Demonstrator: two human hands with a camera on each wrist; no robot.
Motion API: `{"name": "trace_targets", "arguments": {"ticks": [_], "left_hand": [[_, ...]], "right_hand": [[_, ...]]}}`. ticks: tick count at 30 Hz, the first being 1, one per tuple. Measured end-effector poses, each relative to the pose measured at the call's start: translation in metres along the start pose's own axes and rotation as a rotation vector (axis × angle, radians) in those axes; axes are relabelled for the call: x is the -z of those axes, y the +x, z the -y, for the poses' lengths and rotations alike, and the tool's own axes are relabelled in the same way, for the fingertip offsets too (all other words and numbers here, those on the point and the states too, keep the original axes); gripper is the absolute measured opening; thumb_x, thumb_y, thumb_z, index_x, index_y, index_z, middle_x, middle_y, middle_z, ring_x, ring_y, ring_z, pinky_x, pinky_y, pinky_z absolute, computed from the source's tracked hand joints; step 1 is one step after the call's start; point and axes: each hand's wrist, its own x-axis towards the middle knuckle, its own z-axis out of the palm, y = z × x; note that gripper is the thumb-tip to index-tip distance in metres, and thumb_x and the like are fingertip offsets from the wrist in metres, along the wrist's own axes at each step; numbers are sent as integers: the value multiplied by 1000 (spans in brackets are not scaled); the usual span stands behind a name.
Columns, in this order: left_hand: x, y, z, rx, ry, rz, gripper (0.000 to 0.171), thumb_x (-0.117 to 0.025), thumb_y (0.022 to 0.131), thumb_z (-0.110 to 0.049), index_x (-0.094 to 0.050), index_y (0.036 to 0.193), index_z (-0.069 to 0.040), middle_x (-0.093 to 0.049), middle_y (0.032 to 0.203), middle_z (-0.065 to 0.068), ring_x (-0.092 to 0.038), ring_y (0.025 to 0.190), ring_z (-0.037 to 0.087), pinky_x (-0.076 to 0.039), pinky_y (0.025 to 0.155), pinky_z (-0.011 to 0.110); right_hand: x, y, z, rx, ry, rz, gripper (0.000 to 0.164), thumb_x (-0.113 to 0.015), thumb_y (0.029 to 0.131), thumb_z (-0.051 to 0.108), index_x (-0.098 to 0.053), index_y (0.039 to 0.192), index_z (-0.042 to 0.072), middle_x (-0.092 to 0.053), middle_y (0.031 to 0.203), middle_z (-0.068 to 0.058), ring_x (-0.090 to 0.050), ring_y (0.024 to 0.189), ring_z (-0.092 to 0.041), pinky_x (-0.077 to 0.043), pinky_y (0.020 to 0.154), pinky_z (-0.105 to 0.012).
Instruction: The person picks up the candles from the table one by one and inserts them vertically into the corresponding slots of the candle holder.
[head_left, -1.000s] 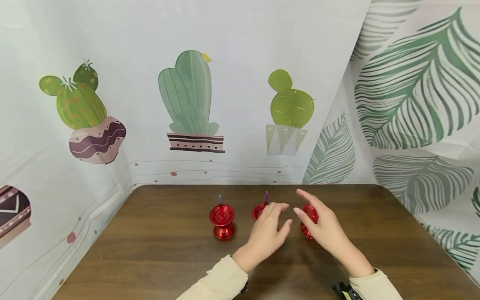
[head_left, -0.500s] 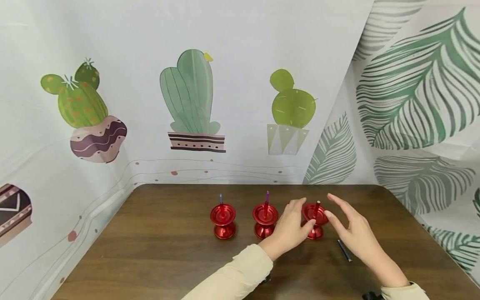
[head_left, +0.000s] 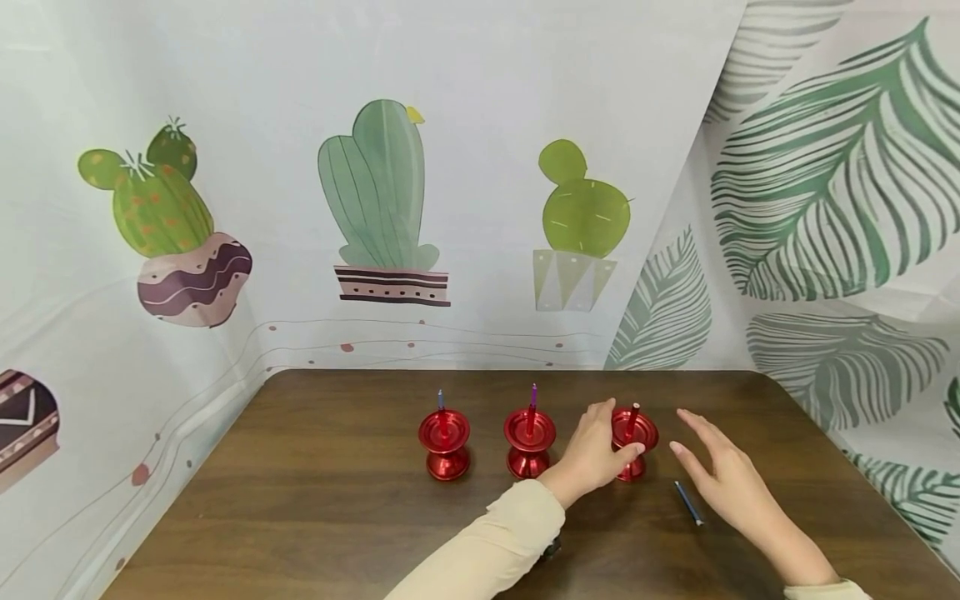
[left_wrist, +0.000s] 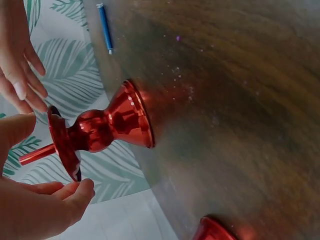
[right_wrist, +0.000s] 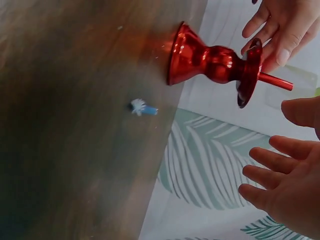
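A red metallic candle holder (head_left: 632, 465), with a saucer-like dish and a thin red tube (right_wrist: 276, 81) rising from its centre, stands upright at the right end of a row. My left hand (head_left: 592, 454) spreads around the left side of its dish, fingertips right at the rim in the left wrist view. My right hand (head_left: 735, 483) hovers to the right of that holder, fingers spread and holding nothing. A thin blue candle (head_left: 687, 503) lies on the table between the right holder and my right hand.
Two similar red holders stand to the left: one (head_left: 445, 465) bears a blue candle (head_left: 441, 400), the middle one (head_left: 528, 462) a purple candle (head_left: 534, 395). The brown wooden table (head_left: 315, 500) ends at a cactus-and-leaf-print curtain (head_left: 480, 183). Pale specks (left_wrist: 177, 75) dot the wood.
Both hands have moved right, uncovering the middle holder, the right holder and the loose blue candle. My left hand has come up to the right holder's dish; my right hand has drawn away from it.
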Motion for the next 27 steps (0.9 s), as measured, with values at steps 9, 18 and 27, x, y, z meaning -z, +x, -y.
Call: {"name": "trace_targets", "arguments": {"ticks": [9,18,27], "left_hand": [[-5,6,4,56,-17,32,71,-73,86,-33,-42,142,-2,-50,137,8,-48,126,19,-45,99,29],[-5,6,5,56,13,24,67,-74,84,-32,-47,137,-1,-54,127,8,-54,117,17,-46,96,27],[-4,6,3,70,38,9,66,-76,83,-34,-50,134,-2,-57,122,6,-55,112,14,-47,93,24]], "right_hand": [[-9,-5,-16,5,-63,72,51,-66,90,11,-46,132,-11,-44,133,-38,-35,122,-61,-29,94,-72],[-12,-10,-23,-87,-210,275,56,-67,90,19,-47,128,-17,-39,133,-44,-33,121,-64,-30,91,-75],[-13,-12,-29,-172,-288,467,58,-67,89,27,-52,122,-18,-41,128,-46,-32,118,-67,-32,88,-75]]}}
